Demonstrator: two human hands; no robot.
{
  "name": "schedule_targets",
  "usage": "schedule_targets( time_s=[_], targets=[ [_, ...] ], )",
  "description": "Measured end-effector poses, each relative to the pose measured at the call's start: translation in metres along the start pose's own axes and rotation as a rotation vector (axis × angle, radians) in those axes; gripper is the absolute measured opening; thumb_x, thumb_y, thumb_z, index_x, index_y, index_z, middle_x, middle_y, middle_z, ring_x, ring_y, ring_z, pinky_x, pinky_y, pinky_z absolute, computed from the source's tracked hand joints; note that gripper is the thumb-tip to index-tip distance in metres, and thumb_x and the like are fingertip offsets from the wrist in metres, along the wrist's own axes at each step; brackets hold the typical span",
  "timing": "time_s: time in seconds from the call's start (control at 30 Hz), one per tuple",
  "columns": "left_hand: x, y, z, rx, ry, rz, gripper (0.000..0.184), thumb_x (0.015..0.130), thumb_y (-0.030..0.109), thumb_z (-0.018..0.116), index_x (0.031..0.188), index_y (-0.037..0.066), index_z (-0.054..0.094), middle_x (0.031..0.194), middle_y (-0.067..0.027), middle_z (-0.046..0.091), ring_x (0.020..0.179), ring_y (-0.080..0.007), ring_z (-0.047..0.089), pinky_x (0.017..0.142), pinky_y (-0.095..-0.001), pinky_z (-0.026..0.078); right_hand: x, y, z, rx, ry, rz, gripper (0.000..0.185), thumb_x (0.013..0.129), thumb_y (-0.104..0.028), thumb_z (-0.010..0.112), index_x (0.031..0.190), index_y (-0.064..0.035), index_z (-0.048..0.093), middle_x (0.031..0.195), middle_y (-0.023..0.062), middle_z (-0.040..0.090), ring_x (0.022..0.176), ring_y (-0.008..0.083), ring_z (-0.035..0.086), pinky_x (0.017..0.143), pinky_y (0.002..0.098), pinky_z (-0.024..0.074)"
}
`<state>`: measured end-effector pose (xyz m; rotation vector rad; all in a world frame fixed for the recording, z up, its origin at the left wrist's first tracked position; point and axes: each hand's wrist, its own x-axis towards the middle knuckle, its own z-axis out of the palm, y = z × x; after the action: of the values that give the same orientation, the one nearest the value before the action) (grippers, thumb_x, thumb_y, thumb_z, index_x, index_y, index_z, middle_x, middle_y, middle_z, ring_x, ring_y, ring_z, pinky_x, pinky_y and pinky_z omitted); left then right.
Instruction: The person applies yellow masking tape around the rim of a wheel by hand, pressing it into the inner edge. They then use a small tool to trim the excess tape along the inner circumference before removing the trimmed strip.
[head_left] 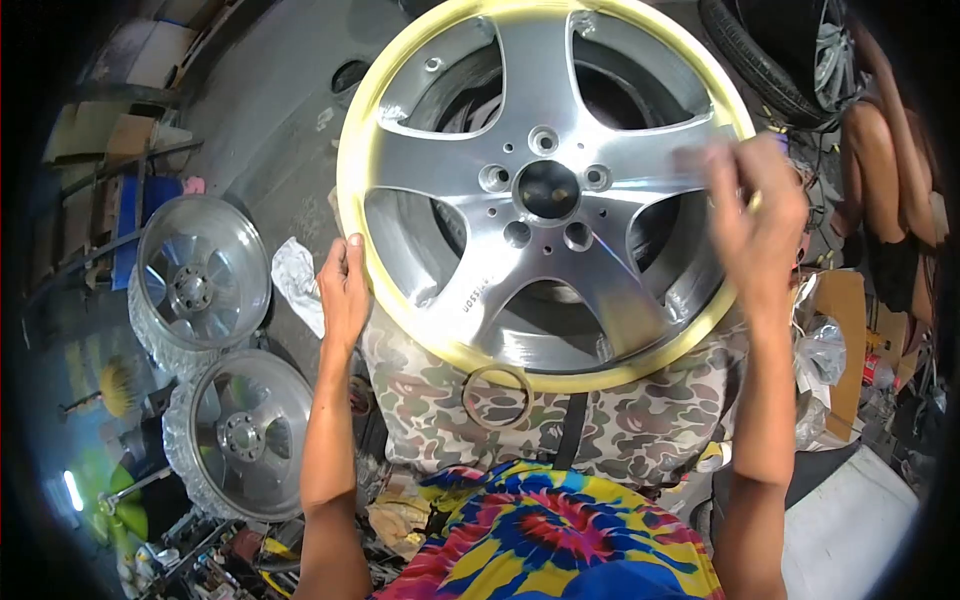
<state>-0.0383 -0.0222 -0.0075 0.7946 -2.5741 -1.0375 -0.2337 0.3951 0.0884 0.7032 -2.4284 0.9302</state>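
Observation:
A silver five-spoke car wheel rim with a yellow band around its outer lip lies face up on camouflage-patterned cloth over my lap. My left hand grips the lip at its left edge, thumb on top and the other fingers partly hidden. Over the right spoke is my right hand, smeared by motion, its fingers curled together. A small dark blur shows at its fingertips, too unclear to name. A thin dark ring rests on the cloth against the near side of the rim.
Two more wheel rims stand at the left beside a crumpled white cloth. A tyre lies at the upper right, near a person's bare leg. A cardboard box sits at the right. Tools clutter the lower left.

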Motion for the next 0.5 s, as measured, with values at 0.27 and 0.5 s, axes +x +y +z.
schedule_targets(
  time_s=[0.27, 0.5],
  targets=[
    [0.026, 0.009, 0.007, -0.245, -0.083, -0.211, 0.067, 0.117, 0.055, 0.048, 0.089, -0.001, 0.071, 0.074, 0.0005, 0.058, 0.072, -0.0087, 0.052, 0.066, -0.0301, 0.043, 0.045, 0.139, 0.044, 0.103, -0.021, 0.243, 0.063, 0.112, -0.057, 0.055, 0.12, 0.0017, 0.076, 0.091, 0.0131, 0.077, 0.083, 0.0254, 0.068, 0.083, 0.0396, 0.054],
    [0.054, 0.004, 0.001, -0.11, -0.051, -0.218, 0.071, 0.116, 0.056, 0.049, 0.079, 0.0, 0.069, 0.067, 0.0014, 0.053, 0.068, -0.0084, 0.047, 0.063, -0.0325, 0.04, 0.045, 0.143, 0.046, 0.389, -0.256, 0.594, 0.07, 0.107, -0.064, 0.061, 0.126, 0.0013, 0.079, 0.099, 0.0065, 0.073, 0.091, 0.0132, 0.064, 0.081, 0.0289, 0.0508]
  ],
)
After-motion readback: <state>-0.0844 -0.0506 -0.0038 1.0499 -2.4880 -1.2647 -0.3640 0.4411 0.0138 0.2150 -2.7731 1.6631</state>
